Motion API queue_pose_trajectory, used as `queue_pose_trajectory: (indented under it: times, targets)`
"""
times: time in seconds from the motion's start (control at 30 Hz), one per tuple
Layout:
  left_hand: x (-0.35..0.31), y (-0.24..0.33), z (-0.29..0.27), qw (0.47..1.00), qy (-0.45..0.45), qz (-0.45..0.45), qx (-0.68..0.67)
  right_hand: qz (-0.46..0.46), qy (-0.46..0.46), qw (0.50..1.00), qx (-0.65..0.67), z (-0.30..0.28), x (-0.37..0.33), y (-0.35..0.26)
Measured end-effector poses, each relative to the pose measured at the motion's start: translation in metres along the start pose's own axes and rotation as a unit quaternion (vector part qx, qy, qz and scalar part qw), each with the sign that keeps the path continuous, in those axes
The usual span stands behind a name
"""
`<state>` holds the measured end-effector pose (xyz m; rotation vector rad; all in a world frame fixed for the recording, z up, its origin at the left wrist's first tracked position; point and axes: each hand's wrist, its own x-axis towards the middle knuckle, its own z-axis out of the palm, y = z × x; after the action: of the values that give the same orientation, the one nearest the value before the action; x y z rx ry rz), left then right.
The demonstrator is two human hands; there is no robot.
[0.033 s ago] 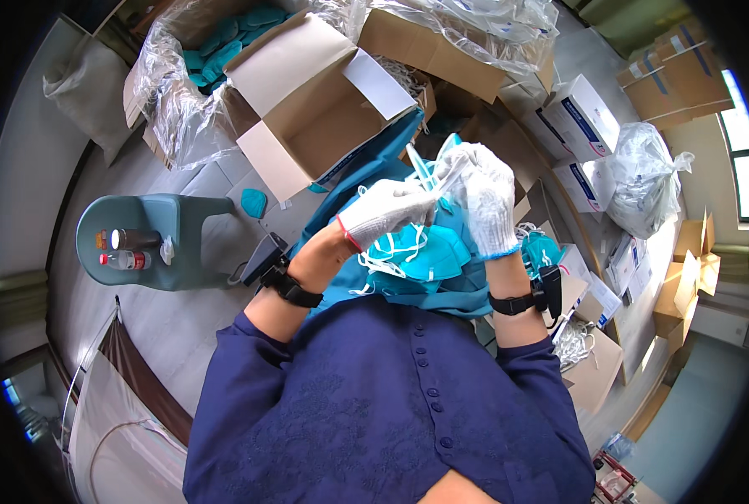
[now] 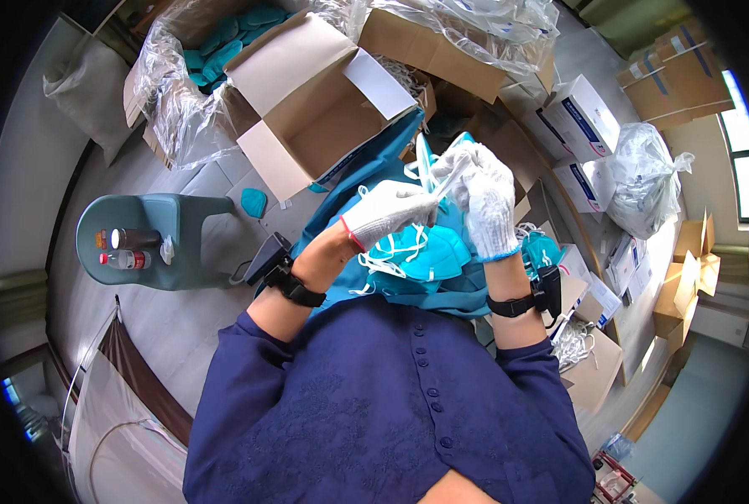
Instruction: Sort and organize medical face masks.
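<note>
Both my hands wear white knit gloves and meet above my lap. My left hand [image 2: 389,210] is closed, its fingertips pinching a white elastic strap [image 2: 426,168]. Beside it my right hand [image 2: 480,189] is closed round a teal face mask [image 2: 463,138], mostly hidden by the glove; only a teal edge shows. White strap loops stand up between the two hands. Below them a pile of teal cup-shaped masks [image 2: 429,256] with white straps lies on a teal cloth [image 2: 328,220] over my lap.
Ahead stands an open cardboard box [image 2: 320,109]; behind it a plastic-lined box holds teal mask cups [image 2: 217,63]. Left is a grey-green stool [image 2: 190,227] with a bottle [image 2: 127,260]. A single mask cup [image 2: 254,202] lies on the floor. Right are white cartons [image 2: 583,118] and white straps [image 2: 573,344].
My hands have shifted very slightly, the left one a little up and to the right. The white strap loops between them have swung a bit and stand more upright.
</note>
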<state>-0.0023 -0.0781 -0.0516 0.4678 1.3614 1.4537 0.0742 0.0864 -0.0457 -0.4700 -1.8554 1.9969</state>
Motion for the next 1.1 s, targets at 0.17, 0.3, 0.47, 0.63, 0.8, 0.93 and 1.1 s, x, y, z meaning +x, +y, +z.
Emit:
queue_pose_trajectory:
  times: [0.17,0.3,0.47,0.63,0.8,0.93,1.1]
  targets:
    - [0.006,-0.009,0.003,0.996,-0.015,0.053,0.071,0.214,-0.015,0.935,0.282,-0.010,0.001,-0.005]
    - [-0.004,-0.020,0.020,0.999,-0.009,0.012,-0.032,0.236,0.066,0.876,0.416,-0.021,0.021,-0.004]
    - [-0.018,-0.032,0.033,0.992,-0.010,0.016,-0.126,0.242,0.171,0.804,0.515,-0.020,0.043,0.006]
    - [-0.038,-0.031,0.039,0.950,0.019,-0.159,-0.269,0.033,0.005,0.708,-0.706,-0.051,0.056,0.037]
    - [-0.064,-0.033,0.047,0.961,0.036,-0.161,-0.220,0.041,0.000,0.663,-0.747,-0.082,0.053,0.049]
    - [-0.073,-0.039,0.044,0.971,-0.052,-0.131,-0.193,0.101,0.063,0.729,-0.674,-0.102,0.061,0.076]
    - [-0.084,-0.042,0.040,0.962,-0.139,-0.166,-0.165,0.033,0.047,0.663,-0.746,-0.136,0.051,0.107]
